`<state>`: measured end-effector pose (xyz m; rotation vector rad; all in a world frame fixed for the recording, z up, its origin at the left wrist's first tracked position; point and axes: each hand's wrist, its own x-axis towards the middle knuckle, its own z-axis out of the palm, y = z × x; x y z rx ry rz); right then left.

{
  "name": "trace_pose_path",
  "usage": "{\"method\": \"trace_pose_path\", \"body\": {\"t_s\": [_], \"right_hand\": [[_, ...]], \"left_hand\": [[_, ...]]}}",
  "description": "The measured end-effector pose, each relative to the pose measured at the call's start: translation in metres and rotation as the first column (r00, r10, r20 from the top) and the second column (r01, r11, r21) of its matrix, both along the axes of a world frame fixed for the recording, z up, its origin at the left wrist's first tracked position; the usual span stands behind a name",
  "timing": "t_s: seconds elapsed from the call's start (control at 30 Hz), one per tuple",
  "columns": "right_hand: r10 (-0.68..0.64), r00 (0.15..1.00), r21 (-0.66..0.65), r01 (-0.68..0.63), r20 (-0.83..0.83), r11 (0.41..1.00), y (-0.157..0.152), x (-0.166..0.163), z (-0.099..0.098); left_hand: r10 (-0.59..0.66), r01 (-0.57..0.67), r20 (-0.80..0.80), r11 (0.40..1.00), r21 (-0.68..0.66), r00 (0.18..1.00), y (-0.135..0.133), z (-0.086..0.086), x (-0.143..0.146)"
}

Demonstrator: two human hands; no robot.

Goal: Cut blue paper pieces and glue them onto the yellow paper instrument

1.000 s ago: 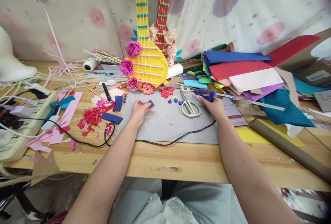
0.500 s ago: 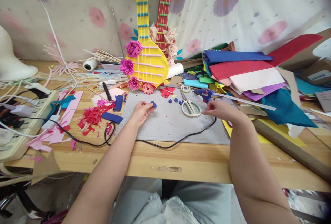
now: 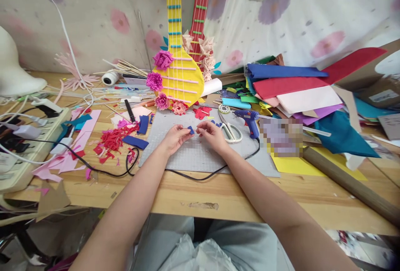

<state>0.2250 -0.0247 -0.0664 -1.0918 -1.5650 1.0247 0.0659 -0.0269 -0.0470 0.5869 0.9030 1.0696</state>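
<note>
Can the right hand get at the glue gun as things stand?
Likely yes: the pale-handled scissors lie between the right hand and the glue gun, but flat, so passing over looks easy.

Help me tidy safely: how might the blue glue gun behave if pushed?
The blue glue gun likely stays stiff, looking hard-cased. The attached black cord might tug it round. The long pale stick jutting from its rear could catch nearby sheets.
</note>
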Motion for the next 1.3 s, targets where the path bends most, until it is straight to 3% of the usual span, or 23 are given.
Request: {"method": "trace_pose_path", "body": {"t_s": [0.1, 0.33, 0.8, 1.3], "right_hand": [[-0.015, 1.000, 0.076, 0.013, 0.019, 0.997, -0.0057, 0.0007, -0.0010], [0.040, 0.999, 0.092, -0.042, 0.023, 0.995, -0.0084, -0.0009, 0.0015], [0.065, 0.990, -0.010, -0.067, -0.125, 0.998, -0.0072, -0.0014, -0.0009], [-0.004, 0.975, -0.043, -0.006, -0.221, 0.999, -0.0091, -0.0050, 0.0003]], "left_hand": [[-0.033, 0.033, 0.010, 0.999, -0.007, 0.999, 0.0007, -0.0038, -0.0004], [-0.075, 0.075, 0.004, 0.997, 0.004, 0.997, 0.0003, -0.0071, -0.0001], [-0.102, 0.106, -0.043, 0.990, 0.094, 0.994, -0.0025, -0.0073, 0.0026], [-0.071, 0.082, -0.094, 0.990, 0.114, 0.993, -0.0028, -0.0075, 0.0036]]}}
